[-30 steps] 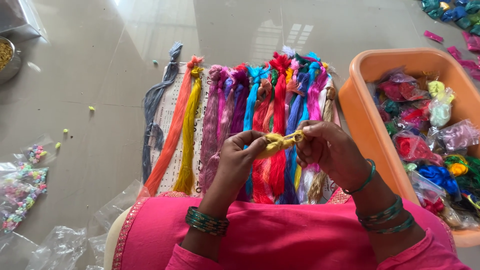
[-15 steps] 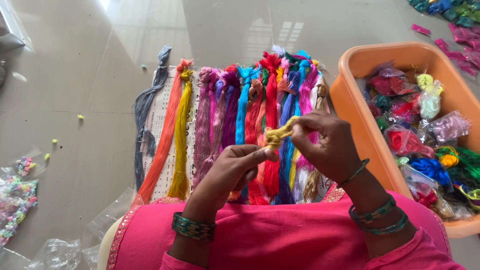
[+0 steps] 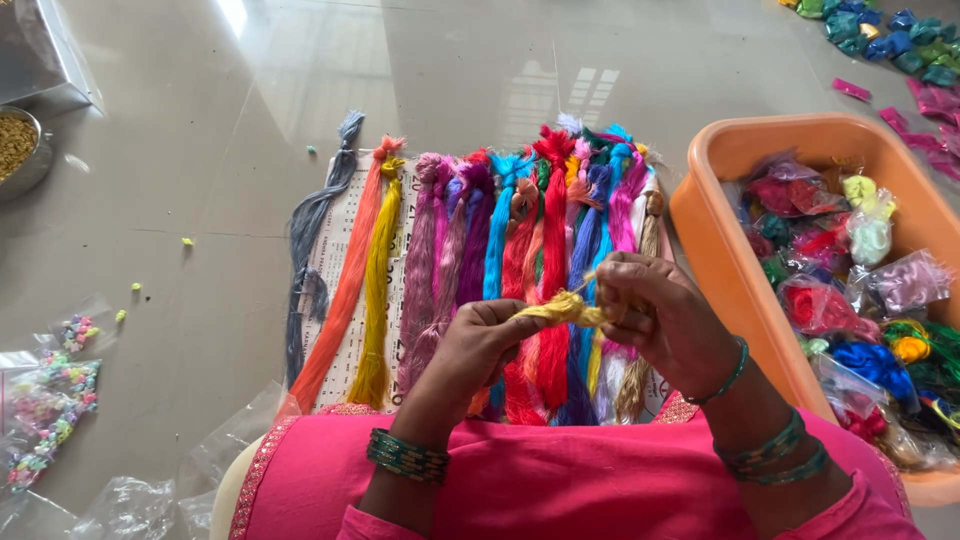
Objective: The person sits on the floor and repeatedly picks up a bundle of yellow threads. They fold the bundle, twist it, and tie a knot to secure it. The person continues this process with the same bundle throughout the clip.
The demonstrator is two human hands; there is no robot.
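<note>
While the pink-clad lap (image 3: 560,490) fills the bottom edge of the frame, 2 hands meet just above it at lower centre: the left hand (image 3: 478,345) and the right hand (image 3: 655,320), each with green bangles at the wrist. Fingers of both are pinched together on a small bundle of yellow-gold thread (image 3: 562,308), held between them, above the floor. Directly beyond, a row of thread skeins (image 3: 480,260) lies side by side on a printed sheet (image 3: 335,270), from grey and orange at left to blue, pink and tan at right. An orange plastic tub (image 3: 715,250) at the right edge holds bagged threads. Clear packets of beads (image 3: 50,400) sit lower left; a metal bowl (image 3: 22,150) sits upper left; loose wrapped bundles (image 3: 890,40) lie upper right.
</note>
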